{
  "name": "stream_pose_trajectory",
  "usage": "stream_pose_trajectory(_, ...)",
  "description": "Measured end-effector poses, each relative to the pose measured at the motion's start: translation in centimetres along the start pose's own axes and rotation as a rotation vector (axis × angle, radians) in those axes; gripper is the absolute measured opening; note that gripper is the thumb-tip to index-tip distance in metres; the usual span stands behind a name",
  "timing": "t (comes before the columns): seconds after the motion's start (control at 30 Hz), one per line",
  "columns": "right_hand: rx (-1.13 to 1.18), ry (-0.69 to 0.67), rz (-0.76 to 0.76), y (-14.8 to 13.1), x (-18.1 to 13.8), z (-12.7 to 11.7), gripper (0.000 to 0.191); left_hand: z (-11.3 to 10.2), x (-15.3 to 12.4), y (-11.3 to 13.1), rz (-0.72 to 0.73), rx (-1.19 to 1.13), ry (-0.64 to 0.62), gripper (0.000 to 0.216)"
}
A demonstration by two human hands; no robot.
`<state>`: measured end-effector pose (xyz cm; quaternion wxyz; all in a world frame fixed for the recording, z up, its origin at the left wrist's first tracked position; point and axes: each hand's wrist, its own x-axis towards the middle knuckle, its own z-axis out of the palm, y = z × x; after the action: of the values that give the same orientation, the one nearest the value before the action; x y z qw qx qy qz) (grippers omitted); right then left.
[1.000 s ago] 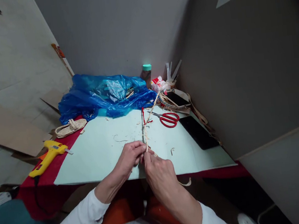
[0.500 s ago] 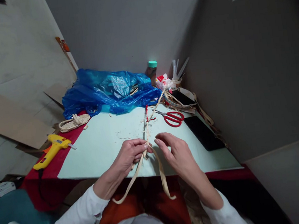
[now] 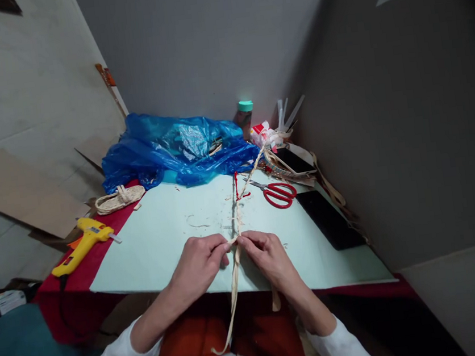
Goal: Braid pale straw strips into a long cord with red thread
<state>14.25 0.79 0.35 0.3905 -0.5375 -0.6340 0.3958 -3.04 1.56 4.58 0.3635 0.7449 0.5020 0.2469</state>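
Note:
A pale straw braid (image 3: 239,215) runs along the light green mat (image 3: 155,250) from a red tie near the back towards me. My left hand (image 3: 199,264) and my right hand (image 3: 265,254) meet at its near end, both pinched shut on the flat straw strands (image 3: 233,284). The loose strand ends hang down past the table edge over my lap.
Red scissors (image 3: 280,192) lie right of the braid. A black phone (image 3: 330,220) rests at the mat's right edge. A blue plastic bag (image 3: 174,148) fills the back. A yellow glue gun (image 3: 81,245) and a straw bundle (image 3: 118,199) lie at the left on red cloth.
My right hand came back from an open reach and pinched the strands next to my left hand. The loose ends swung and now hang straighter.

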Motion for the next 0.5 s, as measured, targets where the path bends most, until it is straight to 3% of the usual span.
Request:
stream_pose_trajectory(0.13,0.074,0.017,-0.024,-0.2,-0.5,0.2,0.043,0.5,-0.9,0.6,0.026,-0.039,-0.045,0.031)
stream_pose_trajectory(0.3,0.328,-0.001,0.101,-0.1,-0.7,0.0,0.035,4.5,-2.2,0.7,0.091,0.107,0.034,0.016)
stream_pose_trajectory(0.37,0.420,-0.042,0.136,-0.1,-0.8,-0.2,0.036,5.6,-2.6,0.7,0.104,0.186,0.010,0.013)
stream_pose_trajectory(0.5,0.500,-0.052,0.112,-0.2,-0.8,-0.6,0.033,4.5,-2.5,1.0,0.141,0.234,-0.048,0.018)
